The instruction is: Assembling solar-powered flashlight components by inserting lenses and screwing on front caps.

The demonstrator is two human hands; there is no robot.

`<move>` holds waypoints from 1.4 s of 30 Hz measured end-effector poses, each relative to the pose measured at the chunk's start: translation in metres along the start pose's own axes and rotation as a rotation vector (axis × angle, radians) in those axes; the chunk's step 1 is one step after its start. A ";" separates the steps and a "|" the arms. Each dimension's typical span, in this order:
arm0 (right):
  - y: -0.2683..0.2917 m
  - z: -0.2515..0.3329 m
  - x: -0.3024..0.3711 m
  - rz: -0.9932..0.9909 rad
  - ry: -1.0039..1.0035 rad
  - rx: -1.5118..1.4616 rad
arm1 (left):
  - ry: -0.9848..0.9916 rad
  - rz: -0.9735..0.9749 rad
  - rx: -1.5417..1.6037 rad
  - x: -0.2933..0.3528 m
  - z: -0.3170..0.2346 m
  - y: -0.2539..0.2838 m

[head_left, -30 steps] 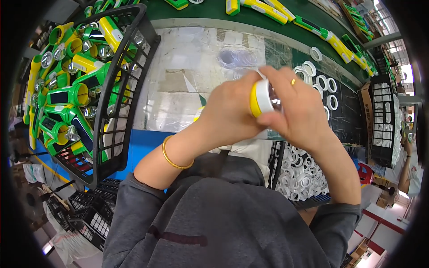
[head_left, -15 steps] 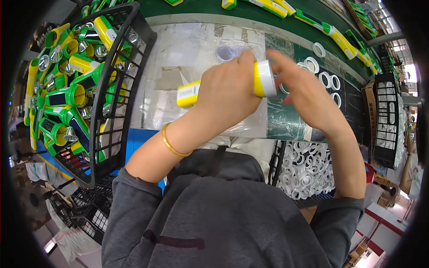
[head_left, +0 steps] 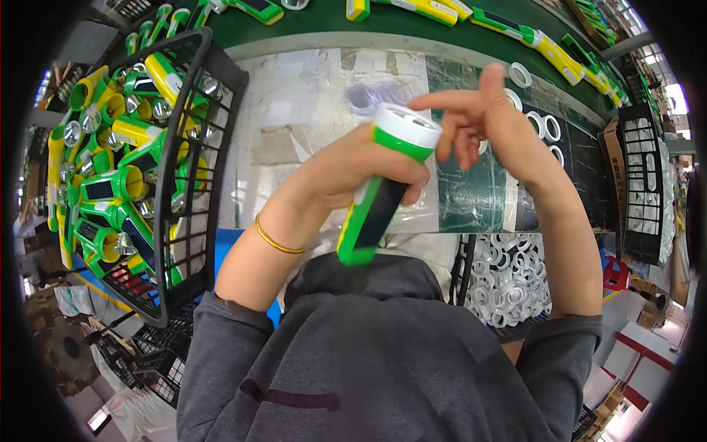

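Note:
My left hand (head_left: 361, 168) is wrapped round a green and yellow flashlight (head_left: 378, 214) with a dark panel on its side. The flashlight is tilted, its head up, and a white ring (head_left: 407, 127) sits on that head. Beside the ring my right hand (head_left: 482, 125) is spread, its index finger reaching to the ring's far rim and nothing seen in its grasp. Thin clear discs (head_left: 372, 96) lie on the worktable (head_left: 272, 110) just beyond the flashlight. Several loose white rings (head_left: 551, 128) lie on the dark part of the table, past my right hand.
At left stands a black crate (head_left: 193, 96) full of green and yellow flashlights with open heads. A bin of white rings (head_left: 508, 287) is below the table's near edge. Finished-looking flashlights (head_left: 508, 26) lie on a green belt (head_left: 317, 22) at the back. Another black crate (head_left: 642, 184) stands at right.
My left hand has turned the flashlight from sideways to head-up, bringing its green side and dark panel into sight. My right hand has opened out beside the ring.

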State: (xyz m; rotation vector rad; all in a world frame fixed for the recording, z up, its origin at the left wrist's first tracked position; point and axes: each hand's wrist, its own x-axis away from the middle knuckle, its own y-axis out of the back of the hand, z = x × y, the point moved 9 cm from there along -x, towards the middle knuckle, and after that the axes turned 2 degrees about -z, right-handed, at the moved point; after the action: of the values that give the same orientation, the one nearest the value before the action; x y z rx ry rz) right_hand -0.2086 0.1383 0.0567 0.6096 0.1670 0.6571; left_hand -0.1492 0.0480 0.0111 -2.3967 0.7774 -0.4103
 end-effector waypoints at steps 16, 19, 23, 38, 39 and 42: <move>-0.010 0.043 0.031 -0.326 0.246 0.494 | -0.276 -0.420 -0.930 -0.011 -0.014 -0.008; -0.005 0.043 0.034 -0.461 0.272 0.510 | -0.295 -0.497 -1.154 -0.004 -0.006 -0.018; -0.013 0.054 0.046 -0.312 0.395 0.552 | -0.195 -0.288 -0.796 -0.001 0.009 -0.021; 0.020 0.010 -0.016 -0.100 -0.075 0.671 | -0.149 -0.392 -1.081 -0.035 -0.026 0.005; 0.018 0.001 -0.009 0.032 -0.188 0.207 | -0.031 -0.318 -0.764 -0.027 -0.019 0.000; 0.020 -0.012 0.004 0.072 -0.264 -0.327 | 0.129 -0.216 -0.354 -0.017 -0.006 -0.011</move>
State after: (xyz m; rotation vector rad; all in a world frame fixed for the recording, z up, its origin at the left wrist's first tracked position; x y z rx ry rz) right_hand -0.2200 0.1591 0.0594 0.3826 -0.2074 0.6501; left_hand -0.1606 0.0633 0.0207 -2.8233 0.6962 -0.5579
